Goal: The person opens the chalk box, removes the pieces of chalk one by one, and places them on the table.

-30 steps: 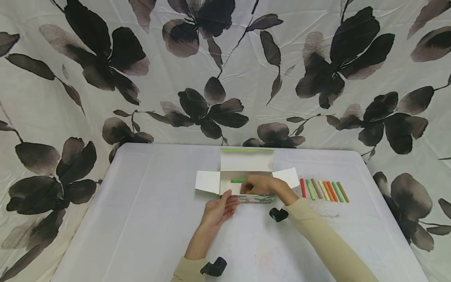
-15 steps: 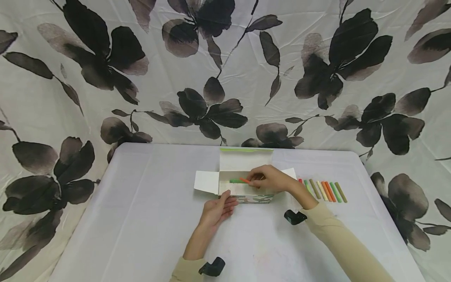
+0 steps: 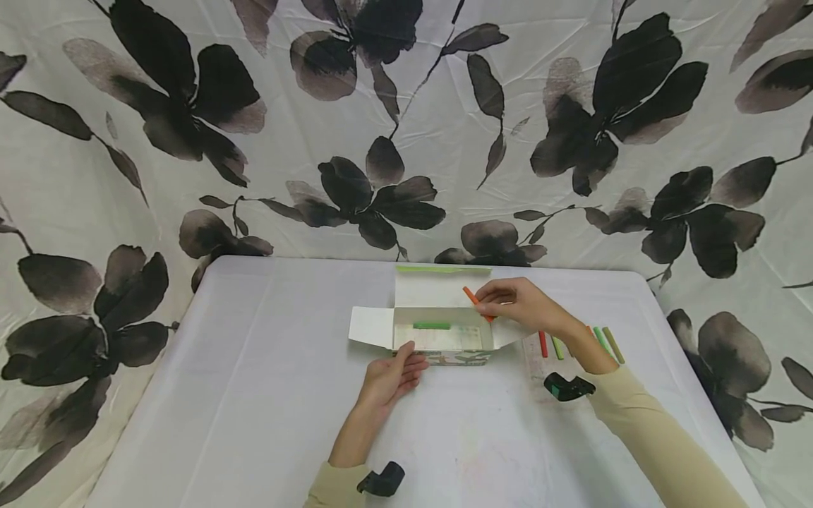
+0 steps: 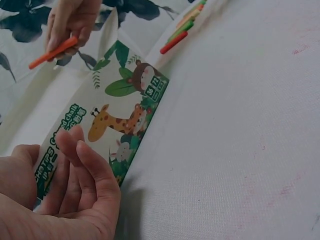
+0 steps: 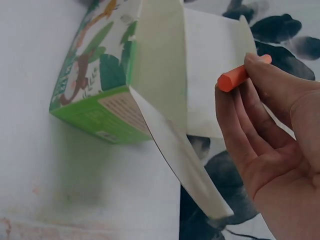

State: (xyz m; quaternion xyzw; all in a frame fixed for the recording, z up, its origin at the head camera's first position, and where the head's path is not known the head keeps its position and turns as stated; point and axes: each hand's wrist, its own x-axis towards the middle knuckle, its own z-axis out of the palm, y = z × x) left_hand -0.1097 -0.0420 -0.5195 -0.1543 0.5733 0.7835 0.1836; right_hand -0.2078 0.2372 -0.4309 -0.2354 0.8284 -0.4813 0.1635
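An open chalk box with animal pictures on its front stands near the table's middle, flaps spread. My left hand holds its front left corner, thumb at the rim and fingers before the printed wall. Pinched between the thumb and fingers of my right hand is an orange chalk stick, raised above the box's right end. Inside the box lies a green chalk stick.
To the right of the box, several chalk sticks lie in a row, among them a red stick and an olive stick; my right wrist covers part of the row. A floral cloth hangs behind the white table.
My right hand has come up out of the box with the orange chalk stick and moved right. The left hand has stayed at the box's corner.
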